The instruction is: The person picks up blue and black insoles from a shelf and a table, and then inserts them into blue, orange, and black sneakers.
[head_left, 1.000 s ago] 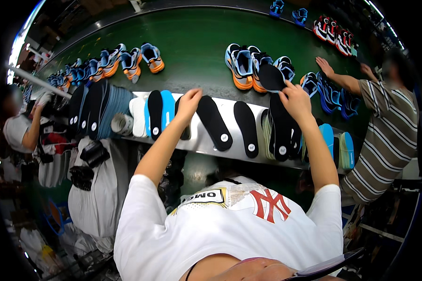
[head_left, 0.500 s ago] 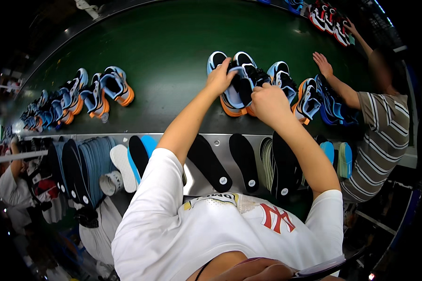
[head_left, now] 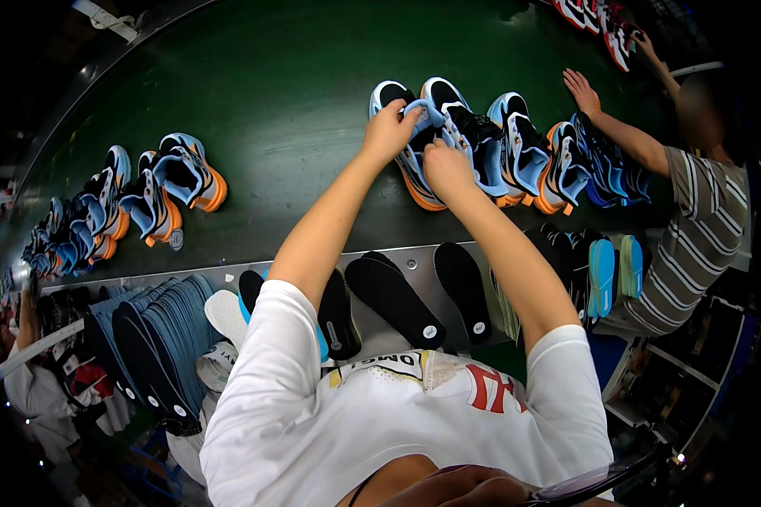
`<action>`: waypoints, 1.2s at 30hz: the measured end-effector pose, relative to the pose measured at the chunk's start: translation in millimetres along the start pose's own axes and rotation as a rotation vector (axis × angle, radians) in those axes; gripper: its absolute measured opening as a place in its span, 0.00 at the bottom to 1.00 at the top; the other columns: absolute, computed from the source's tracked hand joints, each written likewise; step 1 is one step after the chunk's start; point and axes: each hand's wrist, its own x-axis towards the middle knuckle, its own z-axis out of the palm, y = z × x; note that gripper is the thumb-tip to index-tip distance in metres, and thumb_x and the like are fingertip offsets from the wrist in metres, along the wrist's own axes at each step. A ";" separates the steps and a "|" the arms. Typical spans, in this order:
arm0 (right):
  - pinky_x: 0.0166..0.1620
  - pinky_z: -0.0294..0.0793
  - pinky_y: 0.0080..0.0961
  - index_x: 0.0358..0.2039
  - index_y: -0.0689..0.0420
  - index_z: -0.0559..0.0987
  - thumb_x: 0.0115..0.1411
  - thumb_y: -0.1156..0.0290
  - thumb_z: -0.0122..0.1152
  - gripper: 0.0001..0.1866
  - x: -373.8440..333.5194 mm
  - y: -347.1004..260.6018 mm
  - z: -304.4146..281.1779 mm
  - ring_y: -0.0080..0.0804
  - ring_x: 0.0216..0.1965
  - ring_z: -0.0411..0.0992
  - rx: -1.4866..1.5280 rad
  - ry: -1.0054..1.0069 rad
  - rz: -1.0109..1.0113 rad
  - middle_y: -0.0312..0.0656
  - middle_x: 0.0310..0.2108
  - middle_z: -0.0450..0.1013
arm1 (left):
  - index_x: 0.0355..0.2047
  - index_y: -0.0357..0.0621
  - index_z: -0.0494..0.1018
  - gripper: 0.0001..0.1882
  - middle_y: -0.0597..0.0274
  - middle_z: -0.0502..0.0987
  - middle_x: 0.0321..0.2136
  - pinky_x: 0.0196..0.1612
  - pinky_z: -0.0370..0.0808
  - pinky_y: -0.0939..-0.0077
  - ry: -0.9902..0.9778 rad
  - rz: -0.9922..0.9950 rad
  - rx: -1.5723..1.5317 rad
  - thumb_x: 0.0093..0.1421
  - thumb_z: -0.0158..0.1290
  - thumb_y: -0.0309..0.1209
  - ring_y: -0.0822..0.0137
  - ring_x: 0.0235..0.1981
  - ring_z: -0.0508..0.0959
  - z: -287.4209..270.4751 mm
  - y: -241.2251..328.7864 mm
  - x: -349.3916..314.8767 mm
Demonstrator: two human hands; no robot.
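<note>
The wide green conveyor belt is seen first, curving across the view. On it, just right of centre, stands the blue, black and white sneaker with an orange sole, packed tight against more sneakers of the same colours. It is gripped from both sides: the left hand is curled over its tongue and collar, the right hand is closed on its side, fingers tight on the shoe. For this to be done well, the collar is best held open and steady while the shoe is kept flat on the belt. Space is tight: the neighbouring pair crowds the right hand, and a co-worker's hand is laid just beyond. Black foam insoles are lined along the steel ledge below; further pairs are grouped well apart on the left.
</note>
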 end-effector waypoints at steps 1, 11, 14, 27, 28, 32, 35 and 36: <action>0.29 0.71 0.29 0.23 0.63 0.71 0.47 0.74 0.47 0.06 1.1 -2.7 1.8 0.39 0.28 0.70 0.051 0.016 -0.025 0.49 0.29 0.67 | 0.32 0.38 0.69 0.16 0.61 0.69 0.13 0.18 0.61 0.80 0.030 0.012 0.027 0.50 0.50 0.40 0.74 0.15 0.67 0.6 -1.1 -0.3; 0.33 0.70 0.30 0.22 0.59 0.76 0.40 0.60 0.55 0.15 8.5 17.1 -58.6 0.39 0.28 0.71 0.149 -0.580 -0.026 0.48 0.22 0.71 | 0.30 0.39 0.69 0.16 0.65 0.69 0.14 0.18 0.61 0.81 -0.115 -0.036 -0.001 0.50 0.49 0.40 0.77 0.16 0.65 -9.4 1.7 3.4; 0.32 0.70 0.29 0.19 0.60 0.76 0.39 0.70 0.52 0.08 20.2 22.2 -48.5 0.38 0.26 0.71 0.136 -0.582 -0.180 0.47 0.20 0.71 | 0.27 0.39 0.70 0.15 0.68 0.68 0.15 0.20 0.61 0.82 -0.209 -0.063 -0.066 0.52 0.48 0.40 0.79 0.18 0.64 -12.4 0.2 3.6; 0.33 0.68 0.29 0.20 0.56 0.74 0.45 0.73 0.46 0.07 22.0 16.5 12.8 0.36 0.31 0.68 -0.090 -0.276 -0.331 0.43 0.25 0.70 | 0.26 0.41 0.68 0.14 0.62 0.67 0.15 0.23 0.63 0.77 -0.179 -0.059 -0.072 0.53 0.45 0.41 0.71 0.19 0.67 -10.1 -1.4 1.5; 0.33 0.68 0.29 0.20 0.55 0.74 0.45 0.72 0.46 0.07 21.1 15.2 12.2 0.35 0.31 0.68 -0.115 -0.271 -0.342 0.42 0.25 0.70 | 0.25 0.40 0.68 0.13 0.65 0.65 0.15 0.22 0.61 0.80 -0.185 -0.073 -0.077 0.53 0.45 0.39 0.75 0.19 0.64 -11.1 -0.8 0.8; 0.36 0.66 0.28 0.26 0.57 0.76 0.46 0.71 0.47 0.09 21.9 11.9 6.4 0.37 0.35 0.67 -0.270 -0.457 -0.388 0.43 0.31 0.70 | 0.25 0.41 0.68 0.12 0.70 0.64 0.15 0.22 0.60 0.83 -0.197 -0.061 -0.068 0.54 0.46 0.37 0.79 0.19 0.61 -13.8 1.0 -1.6; 0.38 0.65 0.28 0.29 0.58 0.76 0.46 0.71 0.47 0.11 26.7 10.0 0.9 0.37 0.39 0.65 -0.342 -0.614 -0.409 0.45 0.37 0.67 | 0.25 0.41 0.68 0.11 0.70 0.64 0.15 0.22 0.60 0.83 -0.213 -0.056 -0.085 0.54 0.46 0.36 0.79 0.19 0.61 -14.9 -0.3 -1.5; 0.39 0.64 0.28 0.30 0.59 0.76 0.46 0.71 0.47 0.12 28.3 9.1 -0.7 0.37 0.40 0.64 -0.374 -0.683 -0.406 0.46 0.39 0.66 | 0.25 0.41 0.68 0.11 0.70 0.64 0.15 0.22 0.60 0.83 -0.218 -0.055 -0.097 0.54 0.46 0.36 0.79 0.19 0.61 -15.2 -1.3 -1.1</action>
